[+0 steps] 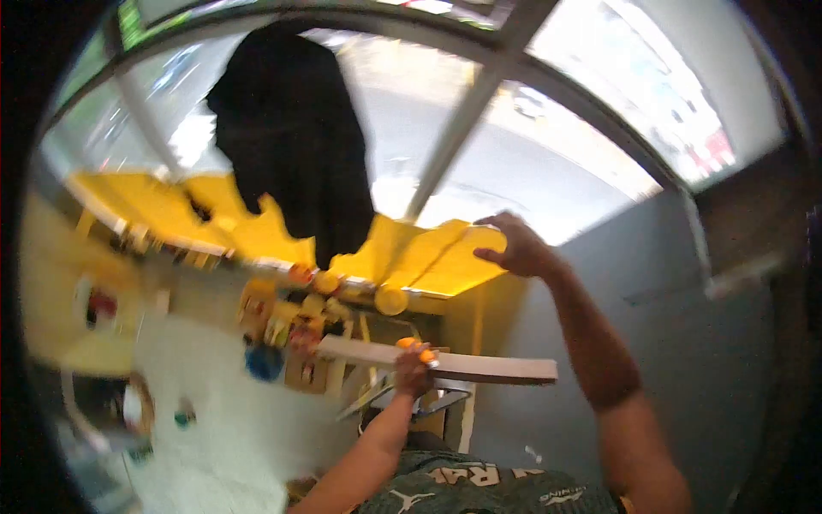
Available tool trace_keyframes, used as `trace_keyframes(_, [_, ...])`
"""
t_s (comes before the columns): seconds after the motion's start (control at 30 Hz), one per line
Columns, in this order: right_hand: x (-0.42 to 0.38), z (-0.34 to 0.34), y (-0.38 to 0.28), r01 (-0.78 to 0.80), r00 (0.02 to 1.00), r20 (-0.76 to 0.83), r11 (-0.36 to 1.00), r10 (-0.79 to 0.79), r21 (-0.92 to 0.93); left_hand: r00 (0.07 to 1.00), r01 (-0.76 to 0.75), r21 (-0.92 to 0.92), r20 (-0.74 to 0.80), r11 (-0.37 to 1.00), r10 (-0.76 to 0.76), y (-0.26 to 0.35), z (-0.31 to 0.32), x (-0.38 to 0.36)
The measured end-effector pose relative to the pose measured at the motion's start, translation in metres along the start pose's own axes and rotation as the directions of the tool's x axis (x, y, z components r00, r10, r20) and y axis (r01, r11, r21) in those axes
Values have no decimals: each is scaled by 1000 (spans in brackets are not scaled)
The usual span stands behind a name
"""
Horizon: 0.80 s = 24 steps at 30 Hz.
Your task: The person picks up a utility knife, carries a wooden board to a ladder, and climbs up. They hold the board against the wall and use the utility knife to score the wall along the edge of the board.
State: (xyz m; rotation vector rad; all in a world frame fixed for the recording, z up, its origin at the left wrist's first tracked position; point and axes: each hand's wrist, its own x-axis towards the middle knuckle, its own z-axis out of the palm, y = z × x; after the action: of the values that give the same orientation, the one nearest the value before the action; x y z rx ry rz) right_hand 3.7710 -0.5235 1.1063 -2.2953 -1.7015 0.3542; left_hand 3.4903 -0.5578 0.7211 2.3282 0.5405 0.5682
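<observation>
My left hand (413, 377) is closed around a small bright orange object (417, 349), too blurred to name. It rests at the middle of a long wooden board (497, 368), which lies crosswise in front of my body. Whether these fingers also grip the board cannot be made out. Higher up on the right, my right hand (520, 246) reaches forward with thumb and fingers apart, holding nothing visible. Behind its fingertips is a bright yellow panel (454, 255) below the window.
A black cloth (291, 128) hangs before the large window. Under the board stands a grey metal frame, perhaps a stepladder (445, 399). Cardboard boxes (306, 374) and a blue item (264, 363) sit on the pale floor (214, 411). A grey wall (685, 343) rises at right.
</observation>
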Motion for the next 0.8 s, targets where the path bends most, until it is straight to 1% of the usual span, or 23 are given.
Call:
trace_keyframes(0.03, [-46,12,35,-169,982,-76,984,172,49,995,-63,-3,-81,998,63,6,-5,-1])
trace_keyframes(0.07, [-94,27,75,-269,947,-173,963,269,23,978,-126,-8,-169,992,123,12,-10,1])
trace_keyframes(0.1, [-144,19,75,-413,893,-180,910,414,42,980,-128,19,-151,992,130,24,-22,1])
trace_keyframes(0.13, [-199,26,81,-548,813,-176,831,556,94,982,-127,56,-134,990,134,30,-30,-1])
trace_keyframes(0.17, [-245,30,86,-655,720,-172,740,672,150,974,-160,69,-150,985,169,28,-25,0])
trace_keyframes(0.2, [-286,22,70,-735,640,-96,644,762,212,966,-190,82,-162,978,201,24,-19,-5])
trace_keyframes(0.23, [-318,6,53,-805,550,4,529,835,269,975,-193,80,-96,978,200,28,-23,2])
trace_keyframes(0.27, [-355,-4,31,-813,533,-23,519,846,266,979,-196,81,-44,977,200,31,-26,3])
trace_keyframes(0.3, [-389,-14,8,-819,519,-49,513,854,257,966,-255,63,-29,965,257,31,-26,2])
trace_keyframes(0.37, [-450,-31,-28,-856,376,-230,432,897,285,975,-220,52,48,974,218,23,-21,3])
trace_keyframes(0.4, [-475,-46,-47,-859,273,-404,410,873,306,964,-260,35,57,965,258,21,-18,4])
trace_keyframes(0.43, [-501,-59,-68,-860,162,-555,393,816,326,966,-254,67,76,965,249,18,-15,0])
trace_keyframes(0.47, [-528,-68,-84,-882,104,-724,400,682,250,967,-243,109,101,964,232,15,-13,0])
trace_keyframes(0.5, [-558,-75,-99,-908,49,-852,379,521,180,957,-274,110,125,955,260,12,-14,2])
trace_keyframes(0.53, [-591,-83,-111,-949,4,-925,292,381,116,951,-283,107,159,953,264,12,-14,3])
trace_keyframes(0.57, [-625,-90,-122,-980,-20,-973,187,232,65,944,-292,107,194,950,268,11,-14,4])
trace_keyframes(0.63, [-683,-110,-155,-993,6,-1000,119,10,-4,922,-332,98,245,938,301,15,-10,8])
trace_keyframes(0.73, [-731,-145,-187,-996,-59,-993,76,-107,51,897,-394,52,239,917,372,12,-5,20])
trace_keyframes(0.77, [-734,-159,-192,-1000,18,-984,15,-178,-21,865,-478,52,200,877,460,3,-2,29])
trace_keyframes(0.8, [-738,-172,-193,-994,102,-967,-52,-234,-92,888,-401,-81,209,912,409,-2,-3,29])
